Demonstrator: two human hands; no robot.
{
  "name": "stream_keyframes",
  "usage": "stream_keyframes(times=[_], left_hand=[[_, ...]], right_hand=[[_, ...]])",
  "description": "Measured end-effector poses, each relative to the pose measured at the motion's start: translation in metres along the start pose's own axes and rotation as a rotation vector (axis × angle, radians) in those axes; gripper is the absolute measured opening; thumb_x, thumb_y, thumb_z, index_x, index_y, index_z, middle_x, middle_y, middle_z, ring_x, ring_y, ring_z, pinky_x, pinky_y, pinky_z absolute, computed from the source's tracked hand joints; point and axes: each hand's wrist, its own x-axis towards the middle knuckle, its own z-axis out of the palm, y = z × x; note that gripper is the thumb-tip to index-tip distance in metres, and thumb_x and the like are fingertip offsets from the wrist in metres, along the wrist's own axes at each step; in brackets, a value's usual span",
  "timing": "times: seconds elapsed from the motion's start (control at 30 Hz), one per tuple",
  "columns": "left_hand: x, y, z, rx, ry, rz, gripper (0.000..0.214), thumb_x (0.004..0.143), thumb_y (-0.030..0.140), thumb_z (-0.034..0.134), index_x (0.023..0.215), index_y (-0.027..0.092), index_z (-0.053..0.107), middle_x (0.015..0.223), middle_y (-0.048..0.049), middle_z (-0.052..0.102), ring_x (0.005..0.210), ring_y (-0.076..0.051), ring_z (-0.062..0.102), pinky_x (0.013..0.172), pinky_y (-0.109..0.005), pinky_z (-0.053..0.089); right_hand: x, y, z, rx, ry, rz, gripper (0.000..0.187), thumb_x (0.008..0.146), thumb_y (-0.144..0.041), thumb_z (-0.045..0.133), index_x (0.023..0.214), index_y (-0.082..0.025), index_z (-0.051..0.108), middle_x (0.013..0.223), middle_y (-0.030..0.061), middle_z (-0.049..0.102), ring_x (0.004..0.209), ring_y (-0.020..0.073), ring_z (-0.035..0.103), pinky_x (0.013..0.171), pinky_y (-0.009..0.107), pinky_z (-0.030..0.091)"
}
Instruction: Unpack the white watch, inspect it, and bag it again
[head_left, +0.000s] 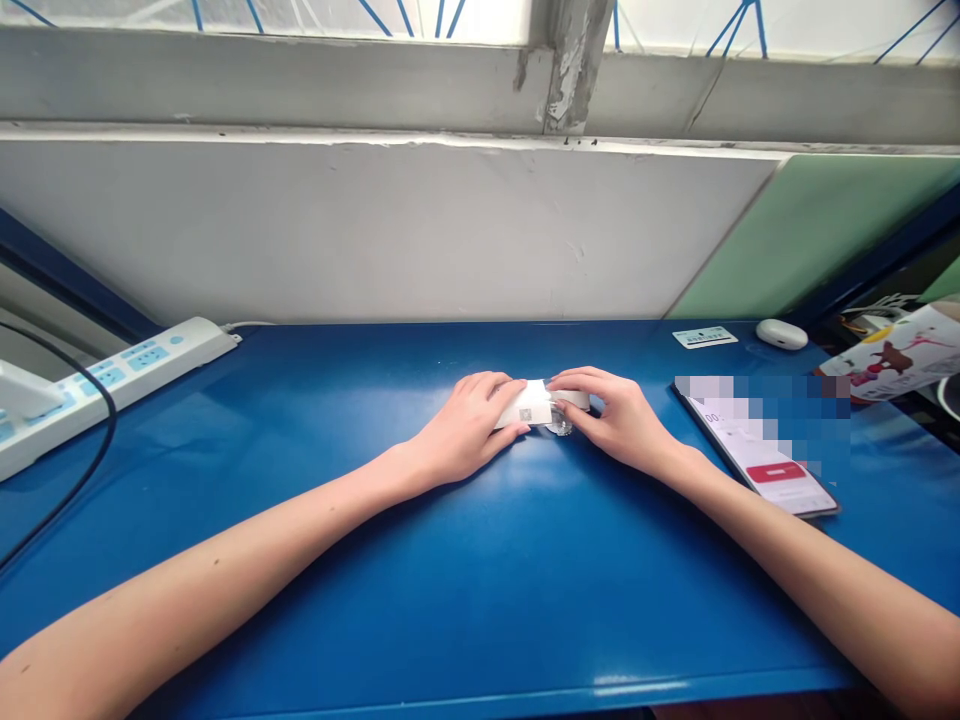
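Observation:
Both of my hands meet at the middle of a blue table (pixel 480 560). My left hand (pixel 469 430) has its fingers curled round the left end of a small white box (pixel 534 402) with a printed code on its side. My right hand (pixel 619 420) grips the box's right end from above, fingers closed on it. A small clear round piece (pixel 559 428) lies on the table just under the box between my hands; I cannot make out what it is.
A phone (pixel 772 460) with a lit screen lies flat right of my right hand. Behind it are a small white card (pixel 705 337) and a white earbud case (pixel 781 333). A white power strip (pixel 112 375) with a black cable runs along the left. A printed packet (pixel 896 355) sits far right.

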Motion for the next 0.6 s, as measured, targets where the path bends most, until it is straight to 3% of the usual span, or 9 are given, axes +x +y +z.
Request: stream_keyframes(times=[0.1, 0.2, 0.3, 0.43, 0.6], left_hand=[[0.000, -0.002, 0.001, 0.021, 0.012, 0.024, 0.045, 0.101, 0.041, 0.049, 0.138, 0.016, 0.050, 0.134, -0.0182, 0.056, 0.128, -0.034, 0.049, 0.108, -0.053, 0.040], [0.000, -0.004, 0.002, 0.043, 0.016, 0.034, 0.045, 0.101, 0.041, 0.049, 0.139, 0.017, 0.049, 0.134, -0.0171, 0.056, 0.130, -0.034, 0.048, 0.108, -0.054, 0.041], [0.000, -0.004, 0.003, 0.054, 0.016, 0.035, 0.045, 0.101, 0.041, 0.049, 0.139, 0.016, 0.049, 0.135, -0.0175, 0.055, 0.131, -0.034, 0.047, 0.109, -0.054, 0.041], [0.000, -0.003, 0.002, 0.049, 0.014, 0.034, 0.044, 0.101, 0.040, 0.049, 0.138, 0.018, 0.049, 0.134, -0.0168, 0.056, 0.130, -0.034, 0.048, 0.109, -0.054, 0.041], [0.000, -0.003, 0.001, 0.053, 0.010, 0.015, 0.045, 0.101, 0.039, 0.050, 0.137, 0.014, 0.050, 0.133, -0.0184, 0.057, 0.129, -0.034, 0.049, 0.109, -0.052, 0.042]], right_hand=[[0.001, 0.005, -0.002, -0.098, 0.045, -0.041, 0.016, 0.091, -0.028, 0.063, 0.101, -0.024, 0.076, 0.110, 0.0075, 0.075, 0.104, 0.0256, 0.069, 0.092, 0.043, 0.055], [0.001, 0.010, -0.009, -0.223, 0.113, -0.072, 0.016, 0.091, -0.030, 0.064, 0.091, -0.022, 0.078, 0.106, 0.0079, 0.076, 0.094, 0.0250, 0.072, 0.084, 0.040, 0.058], [0.001, 0.012, -0.018, -0.342, 0.029, -0.213, 0.022, 0.094, -0.030, 0.060, 0.087, -0.022, 0.079, 0.099, 0.0078, 0.077, 0.085, 0.0242, 0.073, 0.076, 0.040, 0.059], [0.000, 0.008, -0.020, -0.396, -0.129, -0.347, 0.025, 0.097, -0.026, 0.053, 0.097, -0.020, 0.078, 0.104, 0.0098, 0.076, 0.089, 0.0244, 0.072, 0.079, 0.040, 0.059], [-0.006, 0.004, -0.006, -0.367, -0.054, -0.359, 0.025, 0.095, -0.021, 0.054, 0.106, -0.014, 0.075, 0.114, 0.0146, 0.075, 0.099, 0.0259, 0.072, 0.087, 0.038, 0.059]])
